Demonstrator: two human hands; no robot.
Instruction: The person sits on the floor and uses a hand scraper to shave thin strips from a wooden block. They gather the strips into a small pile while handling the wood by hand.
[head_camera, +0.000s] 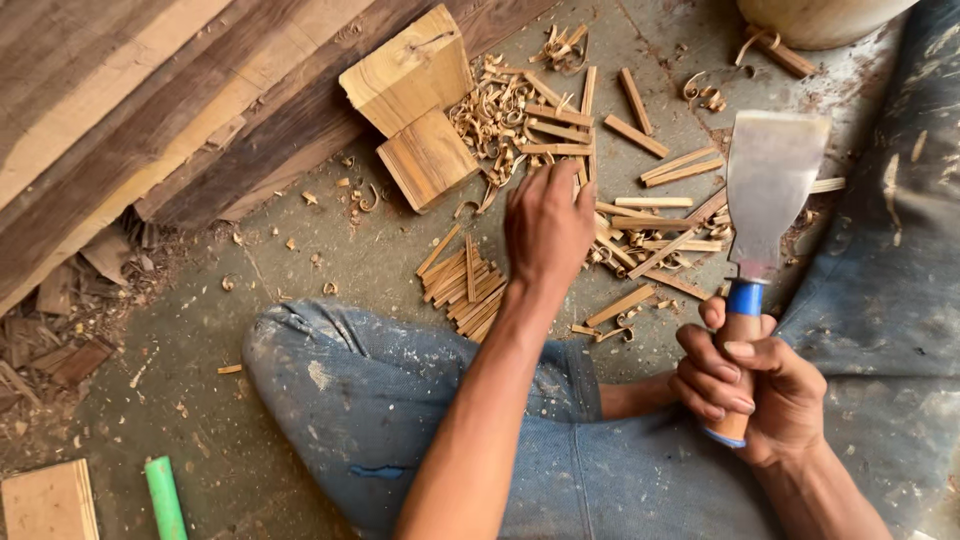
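Note:
My right hand (752, 385) grips the wooden handle of a wide flat-bladed chisel (768, 190), blade pointing up and away. My left hand (547, 225) reaches forward over the floor, fingers down among scattered thin wooden sticks (640, 215) and curled shavings (492, 115). Whether its fingers pinch a stick is hidden by the back of the hand. A neat bundle of sticks (467, 285) lies just left of that wrist. A split wooden block (415, 100) stands beyond, left of the shavings.
Dark wooden planks (130, 110) lean along the upper left. My legs in dusty blue jeans (380, 400) cross the lower frame. A green tube (165, 497) and a pale board (48, 502) lie at the bottom left. A round pale container (815, 20) sits top right.

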